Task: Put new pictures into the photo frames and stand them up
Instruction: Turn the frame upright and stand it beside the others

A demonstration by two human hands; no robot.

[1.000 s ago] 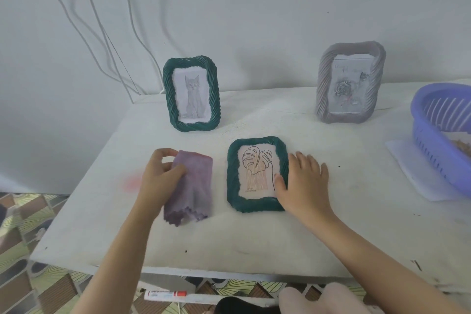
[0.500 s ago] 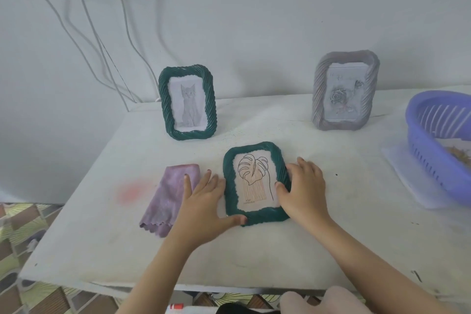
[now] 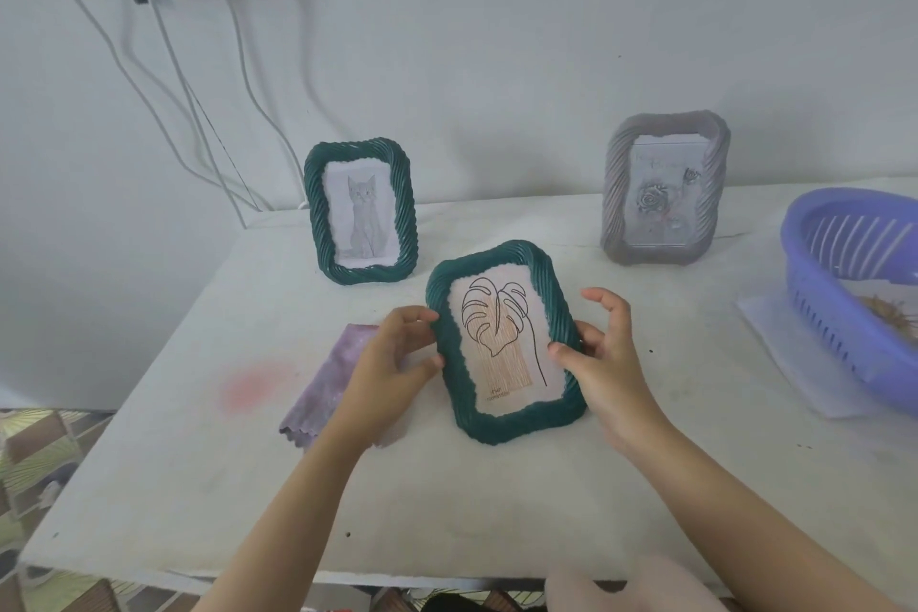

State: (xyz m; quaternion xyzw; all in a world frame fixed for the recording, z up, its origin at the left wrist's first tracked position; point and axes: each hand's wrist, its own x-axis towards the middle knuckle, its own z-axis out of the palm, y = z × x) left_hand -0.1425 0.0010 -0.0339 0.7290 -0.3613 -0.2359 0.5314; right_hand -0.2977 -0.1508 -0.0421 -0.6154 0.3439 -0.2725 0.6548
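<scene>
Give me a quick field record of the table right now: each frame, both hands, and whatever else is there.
leaf frame: green, leaf picture in, tilted, not yet standing
left hand: grips its left edge
right hand: grips its right edge, thumb on the front
cat frame: green, upright, back left
grey frame: rose picture, upright, back right
purple cloth: lies on the table, left of leaf frame
basket: purple, far right, on a white sheet

white table: cat frame, grey frame, purple cloth, basket on paper sheet
</scene>
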